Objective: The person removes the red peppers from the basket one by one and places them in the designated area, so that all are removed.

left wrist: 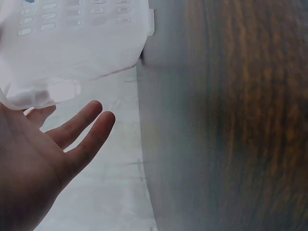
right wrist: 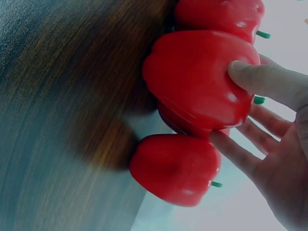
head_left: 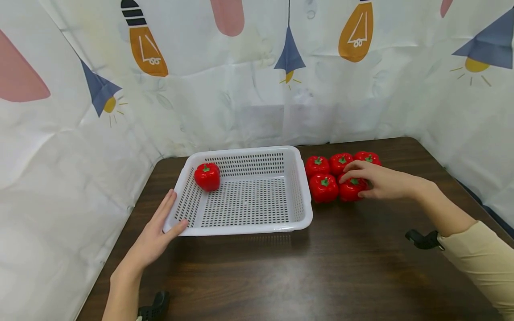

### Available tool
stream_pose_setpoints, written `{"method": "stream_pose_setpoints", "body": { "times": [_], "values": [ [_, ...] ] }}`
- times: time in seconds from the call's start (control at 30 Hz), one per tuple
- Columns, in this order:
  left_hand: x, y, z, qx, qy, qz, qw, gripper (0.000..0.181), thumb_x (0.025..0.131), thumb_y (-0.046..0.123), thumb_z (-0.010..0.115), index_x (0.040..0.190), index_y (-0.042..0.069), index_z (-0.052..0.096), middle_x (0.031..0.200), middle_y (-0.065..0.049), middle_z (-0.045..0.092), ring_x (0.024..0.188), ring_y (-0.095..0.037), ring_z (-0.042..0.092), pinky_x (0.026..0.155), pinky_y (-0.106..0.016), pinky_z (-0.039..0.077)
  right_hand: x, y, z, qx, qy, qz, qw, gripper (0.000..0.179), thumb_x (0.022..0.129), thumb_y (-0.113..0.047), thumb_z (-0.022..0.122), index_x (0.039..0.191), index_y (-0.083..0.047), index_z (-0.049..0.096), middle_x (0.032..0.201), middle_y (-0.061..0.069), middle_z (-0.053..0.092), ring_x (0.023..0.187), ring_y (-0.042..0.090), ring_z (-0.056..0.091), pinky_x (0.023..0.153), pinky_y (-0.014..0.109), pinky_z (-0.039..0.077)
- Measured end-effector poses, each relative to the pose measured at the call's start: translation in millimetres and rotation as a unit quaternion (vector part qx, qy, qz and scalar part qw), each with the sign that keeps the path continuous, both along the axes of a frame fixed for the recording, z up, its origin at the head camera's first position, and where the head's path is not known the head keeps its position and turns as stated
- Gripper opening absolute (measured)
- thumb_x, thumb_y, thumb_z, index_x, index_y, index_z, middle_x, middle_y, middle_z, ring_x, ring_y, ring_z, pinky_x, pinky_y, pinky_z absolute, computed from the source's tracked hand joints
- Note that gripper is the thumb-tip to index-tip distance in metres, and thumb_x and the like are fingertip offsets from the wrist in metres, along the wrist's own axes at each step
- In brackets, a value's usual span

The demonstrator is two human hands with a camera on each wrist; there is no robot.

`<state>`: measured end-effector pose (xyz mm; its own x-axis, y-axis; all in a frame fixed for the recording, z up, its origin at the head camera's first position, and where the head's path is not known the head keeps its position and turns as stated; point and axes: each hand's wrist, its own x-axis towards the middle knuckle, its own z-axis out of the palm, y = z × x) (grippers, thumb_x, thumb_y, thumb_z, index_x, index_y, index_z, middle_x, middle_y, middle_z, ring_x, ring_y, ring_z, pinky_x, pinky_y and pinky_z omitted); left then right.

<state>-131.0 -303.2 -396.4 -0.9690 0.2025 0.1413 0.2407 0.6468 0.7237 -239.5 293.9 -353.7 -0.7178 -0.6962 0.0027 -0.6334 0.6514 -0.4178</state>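
Observation:
My right hand (head_left: 373, 178) grips a red bell pepper (head_left: 348, 191) with a green stem, at the front right of a cluster. In the right wrist view the thumb presses the near side of this bell pepper (right wrist: 197, 77), while the other fingers reach behind it. Against the front left corner of a white perforated basket (head_left: 241, 232) rests my left hand (head_left: 154, 236), fingers outstretched and thumb at the rim. Inside the basket, toward the back left, sits one red bell pepper (head_left: 207, 177). The left wrist view shows the fingers spread beside the basket wall (left wrist: 86, 48).
Close to the basket's right side stand other red bell peppers, including one at the front left (head_left: 323, 188) and one at the back right (head_left: 367, 157). All are on a dark wooden table (head_left: 281, 276). A white patterned curtain (head_left: 249, 89) encloses its back and sides.

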Motion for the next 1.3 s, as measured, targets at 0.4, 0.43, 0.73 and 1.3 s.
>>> {"method": "stream_pose_setpoints", "body": {
  "times": [0.4, 0.43, 0.73, 1.3],
  "values": [
    [0.3, 0.3, -1.3, 0.001, 0.002, 0.000, 1.0000, 0.089, 0.098, 0.028, 0.069, 0.167, 0.017, 0.013, 0.172, -0.005, 0.002, 0.152, -0.045, 0.013, 0.111, -0.075, 0.017, -1.2, 0.0, 1.6, 0.003, 0.008, -0.004, 1.0000, 0.053, 0.084, -0.002, 0.083, 0.132, -0.018, 0.065, 0.140, 0.004, 0.051, 0.126, 0.027, 0.046, 0.090, 0.046, 0.054],
    [0.5, 0.4, -1.1, 0.001, 0.001, -0.001, 1.0000, 0.089, 0.098, 0.028, 0.069, 0.167, 0.018, 0.013, 0.172, -0.005, 0.002, 0.152, -0.045, 0.013, 0.111, -0.075, 0.017, -1.2, -0.5, 3.1, 0.004, 0.004, -0.006, 1.0000, 0.053, 0.085, -0.003, 0.082, 0.133, -0.017, 0.064, 0.141, 0.004, 0.050, 0.127, 0.027, 0.045, 0.091, 0.046, 0.054],
    [1.2, 0.8, -0.7, 0.002, -0.002, 0.001, 1.0000, 0.089, 0.099, 0.029, 0.068, 0.167, 0.018, 0.012, 0.172, -0.005, 0.001, 0.152, -0.045, 0.013, 0.110, -0.076, 0.017, -10.2, -12.7, 27.6, 0.025, 0.026, 0.021, 0.9991, 0.049, 0.087, -0.008, 0.082, 0.132, -0.014, 0.064, 0.139, 0.004, 0.054, 0.131, 0.031, 0.047, 0.101, 0.056, 0.047],
    [-0.3, -0.3, -2.4, 0.001, -0.001, 0.002, 1.0000, 0.090, 0.098, 0.029, 0.069, 0.167, 0.020, 0.012, 0.172, -0.003, 0.002, 0.150, -0.047, 0.019, 0.109, -0.075, 0.021, -38.5, -67.9, 73.9, 0.039, 0.067, 0.103, 0.9917, 0.036, 0.092, -0.007, 0.076, 0.126, -0.014, 0.066, 0.128, 0.000, 0.061, 0.119, 0.027, 0.059, 0.100, 0.051, 0.049]
  ]
}}
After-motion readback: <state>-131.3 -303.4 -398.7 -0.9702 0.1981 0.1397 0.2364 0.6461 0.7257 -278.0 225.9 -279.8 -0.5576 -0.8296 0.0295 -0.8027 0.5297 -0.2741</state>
